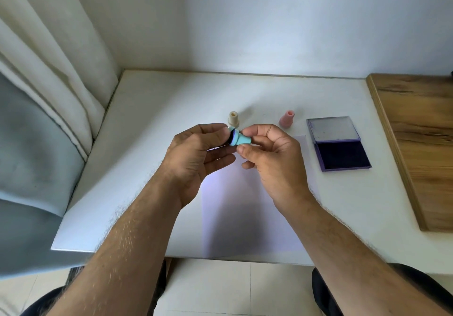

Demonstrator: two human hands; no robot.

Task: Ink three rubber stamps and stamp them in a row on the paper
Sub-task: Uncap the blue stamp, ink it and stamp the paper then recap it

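white table (152,110) at centre frame: both hands, left hand (193,159) and right hand (269,159), pinch the blue stamp (241,140) sideways, likely checking its inked face.

Bare, hairy forearms (137,220), no sleeves; dark trousers (414,288) at the knees

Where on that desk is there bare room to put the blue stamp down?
Bare desk lies left of the paper, and behind the cream stamp and pink stamp toward the wall. It is crowded between the paper and the open ink pad.
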